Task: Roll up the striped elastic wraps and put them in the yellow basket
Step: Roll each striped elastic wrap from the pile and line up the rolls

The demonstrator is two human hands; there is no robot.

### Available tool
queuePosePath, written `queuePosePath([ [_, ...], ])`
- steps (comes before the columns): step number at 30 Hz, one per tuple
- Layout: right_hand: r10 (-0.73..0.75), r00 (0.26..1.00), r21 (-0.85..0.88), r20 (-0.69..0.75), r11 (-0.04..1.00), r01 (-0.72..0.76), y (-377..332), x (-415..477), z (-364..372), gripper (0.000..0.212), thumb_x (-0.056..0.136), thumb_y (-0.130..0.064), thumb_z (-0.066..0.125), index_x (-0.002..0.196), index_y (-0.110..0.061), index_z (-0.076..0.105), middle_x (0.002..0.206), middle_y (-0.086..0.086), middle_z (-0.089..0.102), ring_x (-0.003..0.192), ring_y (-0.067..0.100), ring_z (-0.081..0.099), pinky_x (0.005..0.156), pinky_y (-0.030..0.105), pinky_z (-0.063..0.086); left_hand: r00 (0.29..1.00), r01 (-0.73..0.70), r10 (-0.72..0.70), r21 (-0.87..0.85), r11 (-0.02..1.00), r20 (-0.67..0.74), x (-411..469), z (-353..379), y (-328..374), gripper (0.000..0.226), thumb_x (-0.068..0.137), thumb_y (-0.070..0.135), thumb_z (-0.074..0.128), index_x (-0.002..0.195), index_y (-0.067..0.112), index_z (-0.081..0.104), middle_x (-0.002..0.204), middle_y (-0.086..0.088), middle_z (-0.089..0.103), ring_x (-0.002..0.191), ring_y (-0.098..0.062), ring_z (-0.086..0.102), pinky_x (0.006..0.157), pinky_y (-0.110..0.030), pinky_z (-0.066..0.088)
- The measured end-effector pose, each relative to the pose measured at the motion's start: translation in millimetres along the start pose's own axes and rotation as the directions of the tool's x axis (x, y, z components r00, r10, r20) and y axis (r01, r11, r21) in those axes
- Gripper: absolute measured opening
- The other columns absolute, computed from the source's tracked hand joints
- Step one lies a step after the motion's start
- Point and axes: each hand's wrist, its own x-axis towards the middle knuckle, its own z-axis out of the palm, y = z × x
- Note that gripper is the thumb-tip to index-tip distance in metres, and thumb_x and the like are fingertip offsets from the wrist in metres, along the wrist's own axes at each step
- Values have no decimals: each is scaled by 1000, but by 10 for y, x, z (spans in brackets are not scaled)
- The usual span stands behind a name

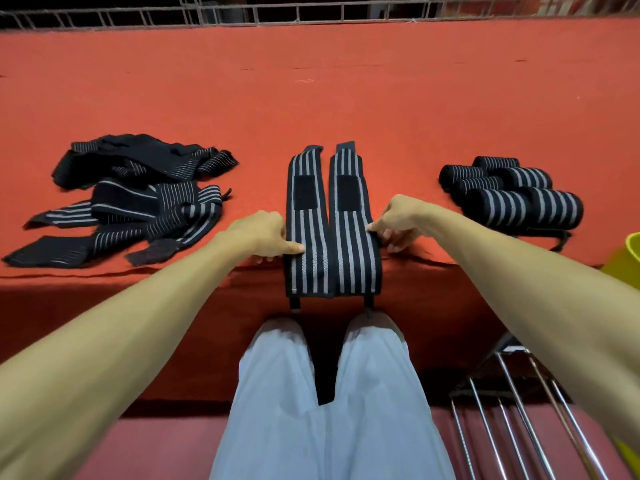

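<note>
— Where are the two wraps lying in relation to the hands?

— Flat and side by side in the middle of the red bench (311, 98), touching along their inner edges, with their near ends hanging over the front edge. The left hand (258, 233) is on the outer edge of the left wrap (306, 237), thumb on top and fingers curled underneath, pinching it. The right hand (400, 220) pinches the outer edge of the right wrap (351, 244) the same way, at about the same height.

— Anything on them to read?

— Grey stripes on black, running lengthwise. Each wrap carries a plain black patch (304, 194) toward its far end, and a narrow black tab (294, 304) hangs from the near end.

— And the other wraps?

— A loose pile (138, 199) lies well to the left of the left hand. A cluster of rolled wraps (509, 192) sits to the right, beyond the right hand.

— The yellow basket (627, 258)?

— Only a corner shows at the right edge, near the rolled wraps and just off the bench front.
</note>
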Motion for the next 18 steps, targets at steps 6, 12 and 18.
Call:
queuePosePath([
  [6, -69, 996, -105, -48, 992, 64, -215, 437, -282, 23, 93, -16, 63, 99, 6, 66, 89, 17, 70, 67, 26, 62, 60, 33, 58, 998, -13, 6, -138, 990, -57, 517, -279, -43, 35, 93, 43, 59, 77, 13, 67, 70, -2, 66, 68, -18, 61, 62, -29, 46],
  [12, -171, 969, -88, -180, 984, 157, -458, 1162, -464, 29, 93, -21, 62, 101, 6, 68, 94, 16, 71, 74, 23, 62, 80, 42, 58, 974, -50, -78, -543, 838, -210, 1180, -363, -72, 12, 93, 20, 58, 94, 17, 69, 88, 4, 65, 81, -12, 57, 69, -24, 41],
  [18, -193, 913, -110, -360, 980, 164, -470, 1895, -465, 32, 93, -25, 55, 89, 4, 67, 82, 18, 65, 83, 28, 61, 65, 33, 43, 935, -29, -200, -623, 781, -294, 1927, -192, -148, 22, 96, 17, 52, 112, 10, 65, 95, -2, 62, 86, -15, 56, 67, -20, 38],
])
